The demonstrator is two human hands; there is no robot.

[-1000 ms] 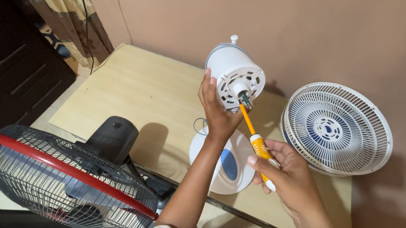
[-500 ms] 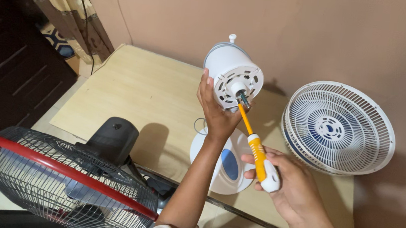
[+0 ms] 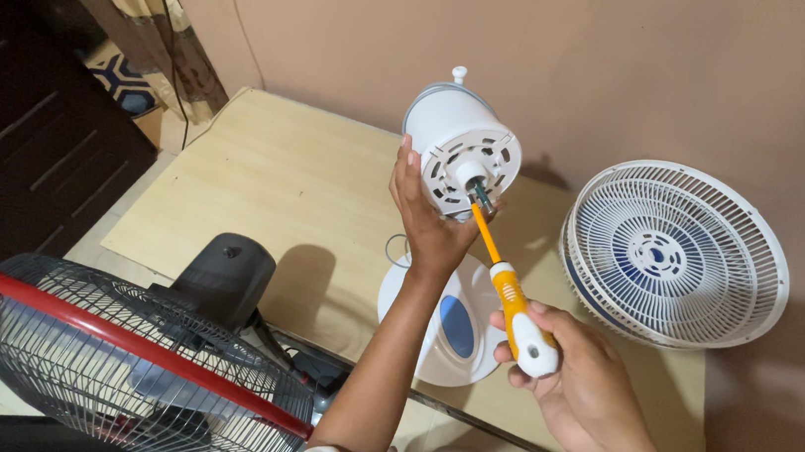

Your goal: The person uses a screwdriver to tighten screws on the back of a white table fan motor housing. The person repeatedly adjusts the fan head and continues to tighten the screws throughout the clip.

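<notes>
Screwdriver [image 3: 511, 301] tip hidden at motor housing [image 3: 458, 148] hub.

Smooth white plastic motor housing [image 3: 457, 137], matt wood-grain table [image 3: 268, 182], probably glossy plastic screwdriver handle [image 3: 522, 323].

Packages: none in sight on the table or around it.
Labels: none that can be made out; the blue oval panel [image 3: 457, 326] on the white fan base [image 3: 428, 358] is too small to tell whether it carries any marking.
Signs: none on the wall.
Screens: none.
</notes>
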